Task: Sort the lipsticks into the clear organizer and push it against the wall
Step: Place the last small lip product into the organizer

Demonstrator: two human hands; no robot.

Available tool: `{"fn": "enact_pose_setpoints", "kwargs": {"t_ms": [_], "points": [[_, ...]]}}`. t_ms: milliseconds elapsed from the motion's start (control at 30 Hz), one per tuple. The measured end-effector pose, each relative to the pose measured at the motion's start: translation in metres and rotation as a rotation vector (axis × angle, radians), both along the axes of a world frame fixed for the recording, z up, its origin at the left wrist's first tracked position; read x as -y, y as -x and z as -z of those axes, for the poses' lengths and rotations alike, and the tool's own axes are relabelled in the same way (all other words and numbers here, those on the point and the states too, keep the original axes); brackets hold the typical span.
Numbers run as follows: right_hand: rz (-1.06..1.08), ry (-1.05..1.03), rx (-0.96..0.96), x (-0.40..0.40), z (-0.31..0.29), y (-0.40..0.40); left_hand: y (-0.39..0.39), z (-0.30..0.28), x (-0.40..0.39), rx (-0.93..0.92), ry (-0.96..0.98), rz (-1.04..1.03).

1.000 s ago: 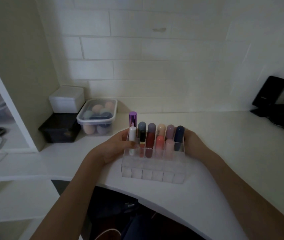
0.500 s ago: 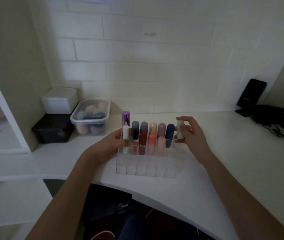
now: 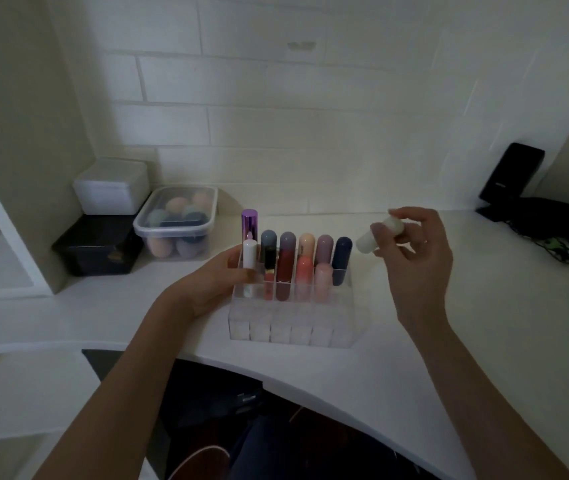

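The hands are split between steadying and carrying: the left hand (image 3: 219, 282) rests against the left end of the clear organizer (image 3: 290, 306), its thumb pressed at the corner by a white-capped tube, while the right hand (image 3: 414, 258) pinches a white lipstick (image 3: 378, 233) between thumb and fingers, held tilted in the air just to the right of the organizer and above the surface (image 3: 449, 341). That tube looks light, rigid and smooth, so it could slip; holding it around the middle seems sensible, leaving one end free to drop into a cell. The organizer is hard transparent plastic, a grid of small square cells with thin walls, probably light enough to skate or tip if bumped, so pushing it low on its front wall with both hands should suit. The two back rows hold upright, round-capped lipsticks in purple (image 3: 249, 225), grey, peach, mauve, navy and coral; the front rows stand free. The painted brick wall (image 3: 276, 126) lies well behind it.
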State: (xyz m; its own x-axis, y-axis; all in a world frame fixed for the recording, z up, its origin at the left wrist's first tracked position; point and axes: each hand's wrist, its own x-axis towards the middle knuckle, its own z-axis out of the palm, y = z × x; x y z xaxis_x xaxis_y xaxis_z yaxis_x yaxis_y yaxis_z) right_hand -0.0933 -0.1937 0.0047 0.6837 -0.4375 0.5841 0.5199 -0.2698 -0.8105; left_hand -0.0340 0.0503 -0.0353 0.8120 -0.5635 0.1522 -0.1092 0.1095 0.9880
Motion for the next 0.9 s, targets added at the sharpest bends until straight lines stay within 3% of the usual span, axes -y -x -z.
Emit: {"fn": "enact_pose_setpoints", "kwargs": {"t_ms": [300,533,633,733,900], "points": [[-0.099,0.303,-0.070,-0.008,0.013,0.005,0.000,0.000,0.000,0.010,-0.020,0.001],[-0.057,0.636,0.075,-0.004,0.025,-0.004,0.002,-0.002,0.000,0.014,-0.021,0.004],[-0.042,0.548,0.053,-0.003,0.025,-0.005,0.004,-0.003,0.001,0.016,-0.030,-0.022],[-0.008,0.408,-0.103,-0.001,0.023,-0.004,0.013,-0.004,0.001,0.015,-0.026,-0.085],[-0.307,0.293,-0.458,0.008,0.019,0.002,0.035,-0.001,-0.009,0.066,-0.077,-0.107]]}}
